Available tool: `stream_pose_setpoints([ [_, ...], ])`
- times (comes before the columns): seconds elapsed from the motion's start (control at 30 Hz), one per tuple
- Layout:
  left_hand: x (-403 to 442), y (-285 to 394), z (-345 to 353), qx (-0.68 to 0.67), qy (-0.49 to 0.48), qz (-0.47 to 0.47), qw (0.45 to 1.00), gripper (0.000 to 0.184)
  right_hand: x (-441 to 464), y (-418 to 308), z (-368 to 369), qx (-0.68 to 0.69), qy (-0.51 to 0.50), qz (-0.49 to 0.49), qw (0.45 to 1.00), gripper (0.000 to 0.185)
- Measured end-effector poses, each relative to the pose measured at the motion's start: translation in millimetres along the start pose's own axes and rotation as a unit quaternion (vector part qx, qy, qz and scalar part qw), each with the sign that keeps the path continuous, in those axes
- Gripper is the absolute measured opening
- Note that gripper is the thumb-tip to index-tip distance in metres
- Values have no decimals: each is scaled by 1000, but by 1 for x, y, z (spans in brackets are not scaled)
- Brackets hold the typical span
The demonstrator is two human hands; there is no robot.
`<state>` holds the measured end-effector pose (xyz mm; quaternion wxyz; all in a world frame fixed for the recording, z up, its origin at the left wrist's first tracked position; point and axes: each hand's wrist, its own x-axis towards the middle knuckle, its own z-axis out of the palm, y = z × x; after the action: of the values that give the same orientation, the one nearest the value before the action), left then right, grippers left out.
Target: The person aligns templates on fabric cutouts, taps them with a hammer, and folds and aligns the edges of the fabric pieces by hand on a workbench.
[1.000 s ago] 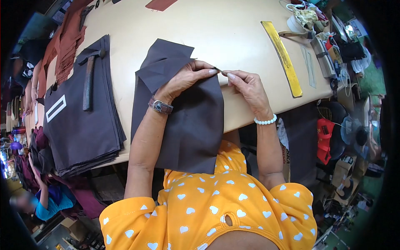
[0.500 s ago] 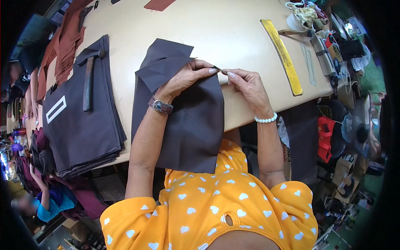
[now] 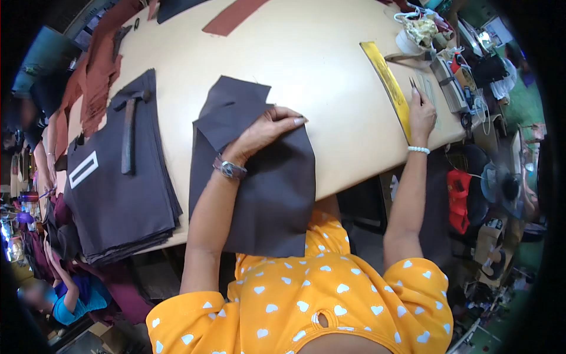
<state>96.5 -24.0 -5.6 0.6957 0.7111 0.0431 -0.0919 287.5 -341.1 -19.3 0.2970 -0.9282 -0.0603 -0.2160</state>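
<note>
My left hand (image 3: pixel 268 131) pinches the upper right corner of a dark brown fabric piece (image 3: pixel 268 194), which hangs over the table edge toward my lap. Part of this cloth is folded over beyond my wrist. Out to the right, past the yellow ruler, my right hand (image 3: pixel 422 118) is closed around a small dark pointed tool (image 3: pixel 413 84). Its tip sticks out beyond the fingers; whether it is tweezers or snips I cannot make out. The yellow ruler (image 3: pixel 386 79), worn and smudged, lies just left of that hand.
A stack of dark fabric (image 3: pixel 132 206) at left bears a hammer (image 3: pixel 128 133) and a white rectangular frame (image 3: pixel 83 170). Rust-coloured cloth (image 3: pixel 94 88) lies behind it. A wooden-handled tool (image 3: pixel 407 57) and a grey box (image 3: pixel 449 85) stand at right. Other people are at the left.
My right hand has left the cloth corner and moved right, past the ruler, with the pointed tool now showing in it. My left hand still pinches the cloth. The view has shifted slightly.
</note>
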Motion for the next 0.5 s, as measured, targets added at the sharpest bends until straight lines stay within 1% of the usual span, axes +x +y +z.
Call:
stream_pose_setpoints([
  [0.03, -1, 0, 1, 13, -6, 20, 1000, 25, 7, 9, 2, -112, -16, -7, 994, 37],
  [0.07, 0, -1, 2, 19, -11, 14, 1000, 25, 5, 5, 4, -173, 43, -62, 982, 40],
  [0.13, 1, -3, 4, 44, 1, 20, 999, 25, 0, -5, 9, -284, 157, -177, 929, 48],
  [0.2, -1, 3, 7, 87, 26, 24, 996, 25, -22, -48, 6, -103, 53, -191, 975, 58],
  [0.23, 1, -2, 8, 120, 57, 69, 989, 26, -52, -85, 3, 57, -51, -136, 988, 60],
  [0.27, 3, -2, 10, 118, 77, 98, 985, 25, -89, -124, -3, 212, -156, -75, 962, 62],
  [0.3, 5, -2, 11, 117, 97, 128, 980, 25, -119, -155, -12, 268, -236, -58, 932, 68],
  [0.33, 3, 7, 13, 161, 135, 147, 967, 23, -143, -176, -9, 290, -309, -21, 906, 70],
  [0.37, 3, 8, 16, 195, 194, 187, 943, 18, -161, -175, 14, 309, -251, -131, 908, 69],
  [0.43, -9, 22, 19, 287, 283, 297, 866, 17, -165, -181, 32, 285, -159, -196, 925, 68],
  [0.47, -19, 32, 19, 335, 316, 348, 817, 17, -159, -183, 30, 298, -188, -161, 922, 68],
  [0.5, -33, 40, 15, 371, 321, 381, 784, 20, -150, -183, 26, 308, -215, -124, 918, 68],
])
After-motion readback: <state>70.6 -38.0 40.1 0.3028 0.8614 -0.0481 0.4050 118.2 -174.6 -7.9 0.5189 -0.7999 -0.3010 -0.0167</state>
